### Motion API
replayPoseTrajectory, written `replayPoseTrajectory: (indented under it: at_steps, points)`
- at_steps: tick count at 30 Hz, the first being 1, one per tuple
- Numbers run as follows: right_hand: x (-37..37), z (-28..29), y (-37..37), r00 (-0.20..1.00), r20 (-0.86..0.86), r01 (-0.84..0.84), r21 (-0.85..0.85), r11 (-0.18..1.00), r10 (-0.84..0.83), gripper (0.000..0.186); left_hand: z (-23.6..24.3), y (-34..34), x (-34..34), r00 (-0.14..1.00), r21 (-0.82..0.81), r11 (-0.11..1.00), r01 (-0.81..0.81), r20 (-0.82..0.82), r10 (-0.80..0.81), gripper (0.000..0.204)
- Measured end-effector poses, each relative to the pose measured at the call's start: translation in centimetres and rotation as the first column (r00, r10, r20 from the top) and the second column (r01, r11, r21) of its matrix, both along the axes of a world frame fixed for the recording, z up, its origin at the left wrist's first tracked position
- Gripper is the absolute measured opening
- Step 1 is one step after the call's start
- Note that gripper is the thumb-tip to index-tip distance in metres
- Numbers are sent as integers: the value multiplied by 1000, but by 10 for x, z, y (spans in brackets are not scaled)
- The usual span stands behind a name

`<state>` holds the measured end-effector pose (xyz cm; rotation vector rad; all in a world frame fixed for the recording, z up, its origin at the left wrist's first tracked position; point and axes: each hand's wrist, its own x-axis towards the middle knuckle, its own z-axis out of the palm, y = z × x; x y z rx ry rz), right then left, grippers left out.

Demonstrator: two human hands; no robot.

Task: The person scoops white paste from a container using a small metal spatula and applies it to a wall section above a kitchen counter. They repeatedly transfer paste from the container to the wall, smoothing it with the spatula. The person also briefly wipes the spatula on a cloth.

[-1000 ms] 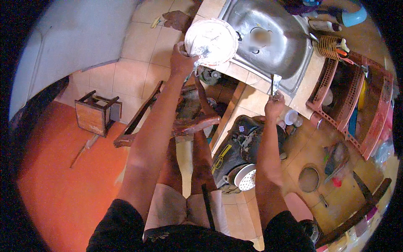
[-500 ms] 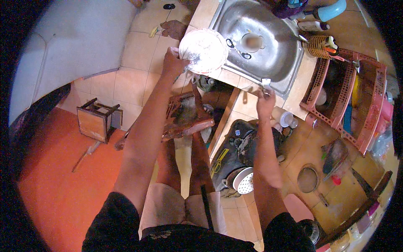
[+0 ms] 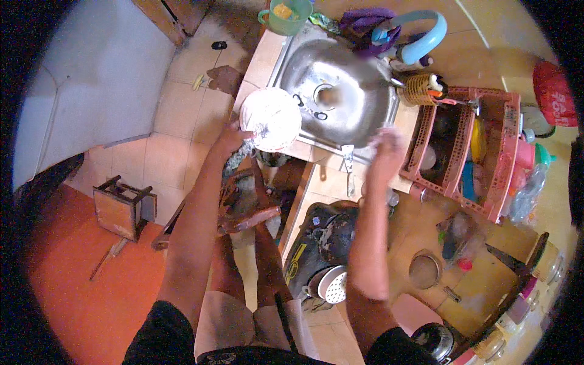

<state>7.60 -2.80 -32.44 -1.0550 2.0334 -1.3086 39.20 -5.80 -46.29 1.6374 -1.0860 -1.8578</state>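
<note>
My left hand (image 3: 229, 139) grips the near-left rim of a round white dish (image 3: 271, 118), a plate or shallow bowl with a dark grey patch, held over the counter's left edge. Glare hides what is on it. My right hand (image 3: 387, 144) is over the right front corner of the steel sink (image 3: 365, 67), smeared by motion, so its fingers cannot be made out. Just left of it, a small flat utensil with a whitish blade (image 3: 347, 157) lies at the sink's front rim. A pair of dark-handled scissors (image 3: 309, 108) appears to lie at the sink's left side.
A pink plastic rack (image 3: 456, 152) and a wicker utensil holder (image 3: 418, 91) stand right of the sink. A green cup (image 3: 286, 17) sits behind it. Nearer are a black stove (image 3: 322, 237) and a white strainer (image 3: 333, 286). A wooden stool (image 3: 121, 207) stands on the floor left.
The view has shifted, showing more of the right and far side. My right hand has let go of the whitish-bladed utensil and moved right. My left hand still holds the white dish.
</note>
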Motion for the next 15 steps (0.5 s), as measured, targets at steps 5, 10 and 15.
replayPoseTrajectory:
  at_steps: [5,10,15]
  points:
    - [-15,155,-107,952,-206,-261,-154,953,227,40,1,-2,-41,993,-136,990,-36,-116,20,42]
    - [-13,166,-161,826,-232,-403,394,826,514,55,81,-22,-94,950,-28,980,-196,-251,183,30]
    - [-71,108,-158,907,240,-318,-150,936,346,36,128,-31,-102,951,-80,977,-197,-257,171,28]
